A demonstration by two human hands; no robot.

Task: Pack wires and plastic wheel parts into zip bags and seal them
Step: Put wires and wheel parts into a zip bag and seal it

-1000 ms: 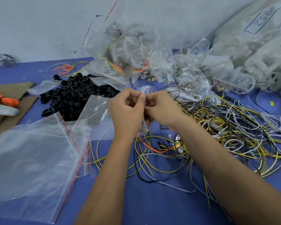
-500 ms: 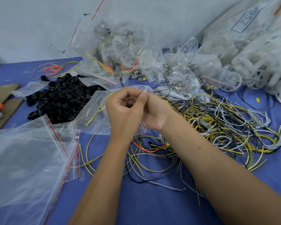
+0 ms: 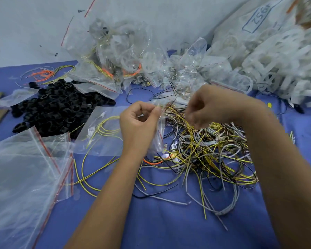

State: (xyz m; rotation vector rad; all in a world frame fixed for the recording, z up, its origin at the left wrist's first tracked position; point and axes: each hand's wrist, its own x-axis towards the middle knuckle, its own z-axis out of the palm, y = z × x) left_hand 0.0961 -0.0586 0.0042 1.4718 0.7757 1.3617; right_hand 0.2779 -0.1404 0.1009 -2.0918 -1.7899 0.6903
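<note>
My left hand (image 3: 139,125) pinches the top edge of a small clear zip bag (image 3: 158,137) that hangs below its fingers, above the blue table. My right hand (image 3: 210,106) is curled and blurred over the tangle of yellow, grey and black wires (image 3: 208,148); whether it holds a wire I cannot tell. A heap of black plastic wheel parts (image 3: 59,106) lies at the left. Another clear bag with yellow wire (image 3: 104,130) lies flat between that heap and my left hand.
A stack of empty zip bags with red seal lines (image 3: 25,177) covers the near left. Filled, sealed bags (image 3: 118,56) pile up against the wall at the back. White plastic parts in big bags (image 3: 276,56) fill the right. Loose orange wires (image 3: 41,74) lie far left.
My hands were together pinching the bag's top; now they have come apart, the right hand moving right over the wire tangle. The view shifted left to right.
</note>
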